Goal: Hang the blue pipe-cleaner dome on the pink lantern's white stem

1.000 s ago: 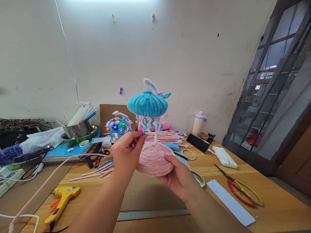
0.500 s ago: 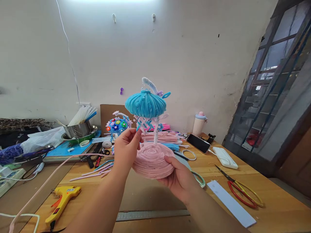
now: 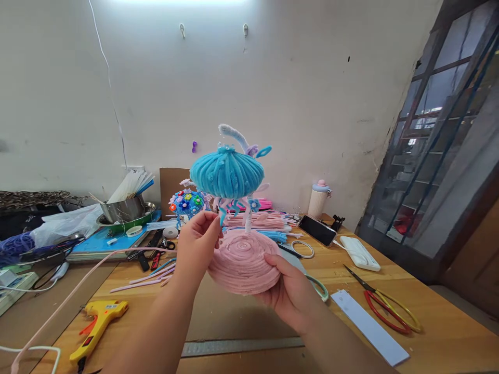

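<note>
I hold up a chenille-stem jellyfish ornament: a blue ribbed dome (image 3: 227, 173) on a white stem (image 3: 248, 221) above a round, coiled pink base (image 3: 245, 262). My right hand (image 3: 290, 291) grips that base at its right edge, thumb on top and fingers beneath. Under the dome hang curly blue and pale pink strands (image 3: 236, 206). My left hand (image 3: 199, 241) is closed in a pinch at the lower end of a blue curly strand on the left. A small blue flower (image 3: 254, 204) sits by the stem.
Behind stands a second blue jellyfish with colourful flowers (image 3: 187, 201), near bundles of chenille stems (image 3: 268, 221). A yellow glue gun (image 3: 99, 327) lies left; scissors (image 3: 385, 306), a white strip (image 3: 368, 327), a phone (image 3: 317, 230) and a power bank (image 3: 359, 253) lie right.
The dome has tipped toward me and a little left, and the base has shifted slightly left and down. My left hand has moved slightly left and down, still pinching.
</note>
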A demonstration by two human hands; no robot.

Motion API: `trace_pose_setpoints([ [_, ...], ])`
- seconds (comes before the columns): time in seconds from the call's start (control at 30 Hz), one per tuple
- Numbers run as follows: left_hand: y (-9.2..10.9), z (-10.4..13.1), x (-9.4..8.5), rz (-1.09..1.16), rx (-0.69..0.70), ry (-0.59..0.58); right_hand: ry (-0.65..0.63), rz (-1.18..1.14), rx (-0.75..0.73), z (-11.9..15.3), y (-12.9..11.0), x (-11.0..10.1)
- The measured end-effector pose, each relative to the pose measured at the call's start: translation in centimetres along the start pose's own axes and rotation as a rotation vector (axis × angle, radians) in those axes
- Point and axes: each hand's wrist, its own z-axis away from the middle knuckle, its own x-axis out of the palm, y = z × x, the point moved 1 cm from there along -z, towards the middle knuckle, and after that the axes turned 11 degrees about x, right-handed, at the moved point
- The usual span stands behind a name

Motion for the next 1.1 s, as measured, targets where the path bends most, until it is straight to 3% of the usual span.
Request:
trace_pose_setpoints([
  [0.33, 0.6, 1.7, 0.7, -0.297, 0.163, -0.15, 0.0, -0.014, 0.005, 0.1, -0.1, 0.1],
  [0.63, 1.8, 2.2, 0.8, -0.372, 0.245, -0.137, -0.02, -0.019, 0.044, -0.1, 0.0, -0.4],
  [0.77, 2.5, 3.3, -0.1, -0.26, 0.326, -0.079, -0.062, 0.0, 0.067, -0.2, -0.1, -0.9],
  [0.97, 3.2, 3.1, -1.1, -0.127, 0.334, 0.215, -0.178, 0.029, 0.133, -0.6, -0.5, -1.9],
  [1.1, 2.7, 1.8, -1.5, -0.218, 0.312, 0.136, -0.219, 0.027, 0.156, -0.8, -1.0, -2.1],
])
